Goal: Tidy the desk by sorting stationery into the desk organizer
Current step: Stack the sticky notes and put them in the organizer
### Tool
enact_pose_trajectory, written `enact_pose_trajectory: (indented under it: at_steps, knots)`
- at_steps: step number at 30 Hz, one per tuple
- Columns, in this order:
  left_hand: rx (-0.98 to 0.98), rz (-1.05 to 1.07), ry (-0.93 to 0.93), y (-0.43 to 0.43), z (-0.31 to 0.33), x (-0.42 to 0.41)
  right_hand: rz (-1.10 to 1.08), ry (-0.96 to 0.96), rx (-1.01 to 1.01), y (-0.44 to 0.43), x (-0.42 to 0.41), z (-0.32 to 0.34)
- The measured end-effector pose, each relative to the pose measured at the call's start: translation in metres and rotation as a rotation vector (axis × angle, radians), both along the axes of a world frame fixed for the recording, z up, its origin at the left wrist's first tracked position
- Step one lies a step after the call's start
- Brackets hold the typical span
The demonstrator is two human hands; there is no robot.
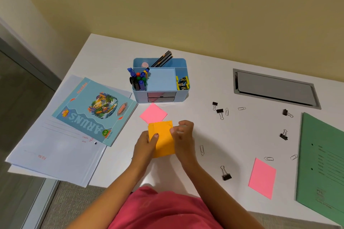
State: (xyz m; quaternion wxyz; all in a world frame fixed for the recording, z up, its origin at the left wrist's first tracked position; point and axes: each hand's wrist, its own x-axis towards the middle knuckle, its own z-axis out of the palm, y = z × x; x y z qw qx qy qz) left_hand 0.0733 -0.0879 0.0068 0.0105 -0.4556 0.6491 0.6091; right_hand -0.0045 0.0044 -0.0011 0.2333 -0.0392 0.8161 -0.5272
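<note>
Fingers [156, 135] of the left hand [144, 147] and right hand [183, 135] were curled on the orange sticky-note pad [162, 145], pinching its side edges at the desk's [204, 72] 6 o'clock edge. At 12 o'clock, the desk organizer [181, 95] held pens [137, 80], pencils [163, 58] and clips [183, 82]. Judged about half done: the upper pink note [153, 114] at 12 o'clock, the lower pink note [262, 178] at 4 o'clock, binder clips [226, 174] and paper clips [202, 149] lay unsorted.

Orange pad [162, 141], gripped at both side edges, near blue organizer [181, 95]; pink pads [153, 113], black clips [220, 111], paperclips [202, 149] scattered on surface [204, 80].
</note>
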Motion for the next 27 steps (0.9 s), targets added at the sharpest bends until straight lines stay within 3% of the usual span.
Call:
enact_pose_trajectory:
  at_steps: [4,9,12,17,20,27]
  knots:
    - [0.031,0.068,0.019,-0.010,-0.006,-0.003,-0.191,0.050,0.004,0.029,-0.023,-0.002]
    - [0.060,0.057,0.016,-0.009,-0.011,-0.015,-0.514,0.212,0.290,0.099,-0.043,-0.012]
    - [0.087,0.029,0.028,-0.003,-0.012,-0.020,-0.695,0.207,0.454,0.144,-0.044,-0.018]
    - [0.096,-0.035,0.025,0.006,-0.010,-0.023,-0.852,-0.085,0.797,0.203,-0.049,-0.032]
    - [0.112,-0.029,0.022,0.009,-0.010,-0.022,-0.968,-0.215,0.766,0.210,-0.051,-0.027]
    - [0.127,-0.042,0.007,0.015,-0.011,-0.017,-0.926,-0.451,0.824,0.228,-0.066,-0.015]
